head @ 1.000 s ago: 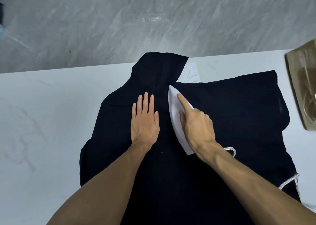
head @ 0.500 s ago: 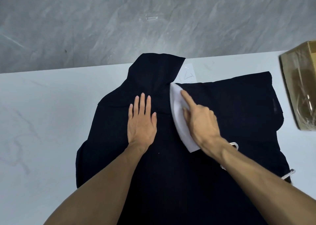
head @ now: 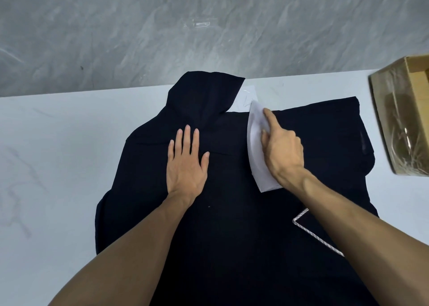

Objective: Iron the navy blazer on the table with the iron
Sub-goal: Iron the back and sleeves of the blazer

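- I am pressing my left hand (head: 187,166), fingers spread flat, on the blazer (head: 232,247) lying on the table (head: 58,154); the cloth is looking soft and prone to bunching.
- I am gripping the iron (head: 254,153) from above with my right hand (head: 283,153), forefinger along its top; I am judging it light and rigid.

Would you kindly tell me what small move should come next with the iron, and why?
Probably draw the iron back toward the body along the blazer. Its tip sits at the garment's far edge, so pushing on would run it onto the table. The right hand grips it; the left hand lies flat on the cloth beside it.
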Motion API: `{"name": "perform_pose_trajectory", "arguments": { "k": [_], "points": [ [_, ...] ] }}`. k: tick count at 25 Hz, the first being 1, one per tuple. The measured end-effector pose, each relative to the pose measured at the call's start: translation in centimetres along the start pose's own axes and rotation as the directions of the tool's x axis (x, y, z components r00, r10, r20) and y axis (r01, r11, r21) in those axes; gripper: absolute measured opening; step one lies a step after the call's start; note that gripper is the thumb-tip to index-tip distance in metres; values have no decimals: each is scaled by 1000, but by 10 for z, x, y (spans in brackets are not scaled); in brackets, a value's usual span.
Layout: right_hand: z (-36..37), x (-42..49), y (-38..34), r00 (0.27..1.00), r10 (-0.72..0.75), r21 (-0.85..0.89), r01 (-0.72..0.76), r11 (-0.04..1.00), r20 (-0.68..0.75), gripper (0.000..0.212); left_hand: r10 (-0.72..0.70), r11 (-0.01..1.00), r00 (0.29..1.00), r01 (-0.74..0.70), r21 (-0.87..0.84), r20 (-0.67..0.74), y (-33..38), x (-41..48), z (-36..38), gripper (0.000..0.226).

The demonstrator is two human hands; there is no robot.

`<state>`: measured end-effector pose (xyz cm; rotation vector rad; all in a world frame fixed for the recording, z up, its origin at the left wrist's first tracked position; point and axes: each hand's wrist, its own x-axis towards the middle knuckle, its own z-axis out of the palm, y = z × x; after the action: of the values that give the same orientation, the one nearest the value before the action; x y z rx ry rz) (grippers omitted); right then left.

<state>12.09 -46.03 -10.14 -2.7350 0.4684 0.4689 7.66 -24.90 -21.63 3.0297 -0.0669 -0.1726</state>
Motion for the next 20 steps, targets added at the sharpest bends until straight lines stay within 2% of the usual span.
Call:
{"name": "perform_pose_trajectory", "arguments": {
  "k": [5,7,9,12,17,20],
  "points": [
    [27,-44,-22,967,-235,-137,247,959,100,70,-2,1000,1000,2,5,1,0,0,-1,63],
    [20,-36,-4,973,-214,-196,226,954,81,73,-4,1000,1000,4,11,4,0,0,-2,63],
    [5,-22,24,990,-136,-220,138,966,26,71,-4,1000,1000,4,15,7,-1,0,-1,63],
    [-11,-11,55,996,-79,-193,71,979,-37,58,4,999,1000,-4,36,6,2,0,-1,63],
    [-13,-10,58,993,-113,-101,110,989,-29,51,-13,999,1000,12,38,6,10,0,-9,60],
    [-1,-15,47,975,-224,-96,223,970,0,50,97,994,995,-99,-55,-37,56,5,-8,56]
  ]
}}
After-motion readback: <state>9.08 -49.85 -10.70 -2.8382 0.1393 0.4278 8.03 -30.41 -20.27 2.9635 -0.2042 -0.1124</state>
